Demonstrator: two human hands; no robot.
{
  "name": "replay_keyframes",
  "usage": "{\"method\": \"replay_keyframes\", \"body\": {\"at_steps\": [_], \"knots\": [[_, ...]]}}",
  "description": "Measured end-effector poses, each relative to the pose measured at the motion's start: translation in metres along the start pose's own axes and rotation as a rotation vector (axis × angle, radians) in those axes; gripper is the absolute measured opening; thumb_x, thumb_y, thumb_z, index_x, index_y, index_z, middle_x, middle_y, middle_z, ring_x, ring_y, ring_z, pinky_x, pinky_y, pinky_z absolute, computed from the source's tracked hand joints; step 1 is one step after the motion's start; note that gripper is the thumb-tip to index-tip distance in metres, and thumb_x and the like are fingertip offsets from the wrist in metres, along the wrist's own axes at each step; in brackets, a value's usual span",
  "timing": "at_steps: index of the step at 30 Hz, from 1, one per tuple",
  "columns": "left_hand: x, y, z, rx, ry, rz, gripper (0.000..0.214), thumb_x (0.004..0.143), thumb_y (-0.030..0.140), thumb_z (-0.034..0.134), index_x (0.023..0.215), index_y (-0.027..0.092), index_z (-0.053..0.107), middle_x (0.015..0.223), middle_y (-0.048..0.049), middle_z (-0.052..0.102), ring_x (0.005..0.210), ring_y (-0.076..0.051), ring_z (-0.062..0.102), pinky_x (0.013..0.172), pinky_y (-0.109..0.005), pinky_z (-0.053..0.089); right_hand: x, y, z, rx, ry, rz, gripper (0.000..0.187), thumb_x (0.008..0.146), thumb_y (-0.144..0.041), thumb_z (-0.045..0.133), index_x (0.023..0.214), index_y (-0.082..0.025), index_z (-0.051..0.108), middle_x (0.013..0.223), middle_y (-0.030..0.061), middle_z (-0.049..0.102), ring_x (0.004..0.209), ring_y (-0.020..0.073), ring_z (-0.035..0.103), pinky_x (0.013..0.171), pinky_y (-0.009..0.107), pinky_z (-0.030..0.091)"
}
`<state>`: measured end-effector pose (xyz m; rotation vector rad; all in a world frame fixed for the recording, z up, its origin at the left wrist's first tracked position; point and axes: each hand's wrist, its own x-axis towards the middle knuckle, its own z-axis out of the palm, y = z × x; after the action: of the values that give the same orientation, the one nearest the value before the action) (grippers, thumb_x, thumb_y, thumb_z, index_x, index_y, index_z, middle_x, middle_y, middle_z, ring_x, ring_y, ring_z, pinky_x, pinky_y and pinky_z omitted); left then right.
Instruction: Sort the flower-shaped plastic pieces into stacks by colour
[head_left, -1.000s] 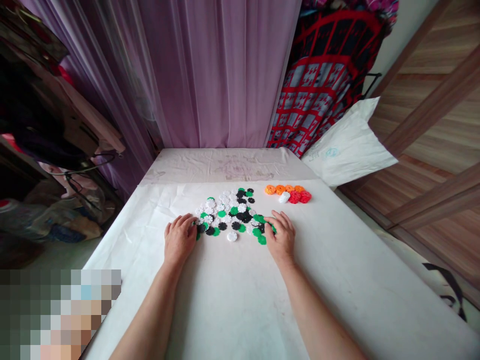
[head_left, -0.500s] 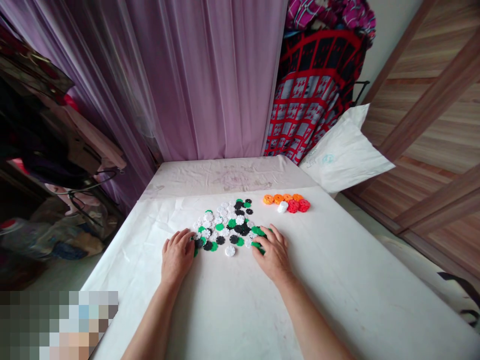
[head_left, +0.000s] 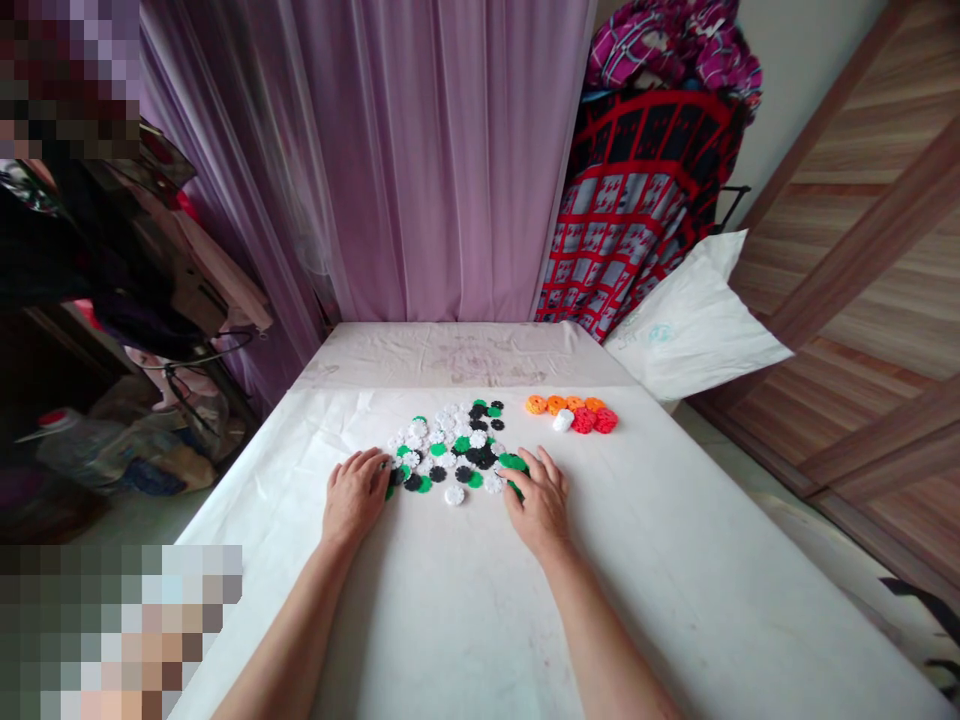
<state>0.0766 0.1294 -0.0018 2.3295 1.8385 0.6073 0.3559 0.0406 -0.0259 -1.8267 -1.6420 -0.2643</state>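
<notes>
A loose spread of notched plastic discs in white, green and black lies on the table between my hands. My left hand [head_left: 356, 492] rests at its left edge, fingers slightly bent, fingertips touching black and green discs. At the right edge my right hand [head_left: 538, 497] lies with fingers apart, touching a green disc [head_left: 513, 462] and others partly hidden under the fingers. Neither hand grips a disc. One white disc [head_left: 454, 495] sits at the near side of the spread, and black discs [head_left: 480, 456] overlap near its middle.
Stacked orange discs [head_left: 555, 405], red discs [head_left: 594, 420] and a small white stack [head_left: 562, 420] stand beyond my right hand. A white sack [head_left: 697, 320] leans at the table's right far side. A purple curtain [head_left: 450, 160] hangs behind the white-covered table [head_left: 450, 620].
The camera view has shifted slightly. My right hand has moved a little inward, toward the spread, bringing the green discs at its right edge closer in. My left hand stays at the left edge.
</notes>
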Motion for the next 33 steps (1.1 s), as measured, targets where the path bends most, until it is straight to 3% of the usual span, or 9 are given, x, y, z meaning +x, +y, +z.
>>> {"method": "replay_keyframes", "body": {"at_steps": [8, 18, 23, 33], "knots": [[-0.001, -0.002, 0.002, -0.013, 0.024, 0.007, 0.032, 0.095, 0.034, 0.045, 0.115, 0.027, 0.069, 0.132, -0.0054, 0.066, 0.129, -0.025, 0.054, 0.11, -0.045, 0.037, 0.007, 0.001, -0.003, -0.021, -0.161, -0.05, 0.026, 0.085, -0.024, 0.061, 0.105, -0.032, 0.076, 0.144, 0.009, 0.052, 0.142, 0.0363, 0.031, 0.107, 0.059, 0.032], [-0.002, -0.001, 0.001, -0.013, 0.012, 0.001, 0.032, 0.095, 0.034, 0.046, 0.117, 0.026, 0.068, 0.134, -0.0053, 0.065, 0.13, -0.026, 0.053, 0.111, -0.045, 0.036, 0.01, -0.006, -0.007, -0.029, -0.231, -0.038, 0.018, 0.082, -0.026, 0.065, 0.098, -0.026, 0.075, 0.141, 0.0109, 0.056, 0.14, 0.0347, 0.037, 0.108, 0.058, 0.032], [-0.002, -0.003, 0.004, -0.023, 0.017, 0.005, 0.032, 0.095, 0.033, 0.046, 0.117, 0.026, 0.068, 0.134, -0.0058, 0.065, 0.131, -0.027, 0.052, 0.111, -0.048, 0.036, 0.007, -0.005, 0.002, -0.024, -0.182, -0.044, 0.01, 0.08, -0.028, 0.068, 0.088, -0.022, 0.07, 0.138, 0.0113, 0.059, 0.138, 0.0361, 0.039, 0.107, 0.058, 0.033], [-0.003, -0.005, 0.007, -0.037, 0.033, 0.01, 0.031, 0.094, 0.033, 0.048, 0.117, 0.029, 0.068, 0.133, -0.0038, 0.065, 0.13, -0.026, 0.052, 0.112, -0.048, 0.036, -0.003, -0.01, 0.015, 0.07, 0.087, -0.066, 0.009, 0.083, -0.033, 0.066, 0.085, -0.024, 0.065, 0.129, 0.0089, 0.065, 0.135, 0.0335, 0.042, 0.107, 0.051, 0.035]]}}
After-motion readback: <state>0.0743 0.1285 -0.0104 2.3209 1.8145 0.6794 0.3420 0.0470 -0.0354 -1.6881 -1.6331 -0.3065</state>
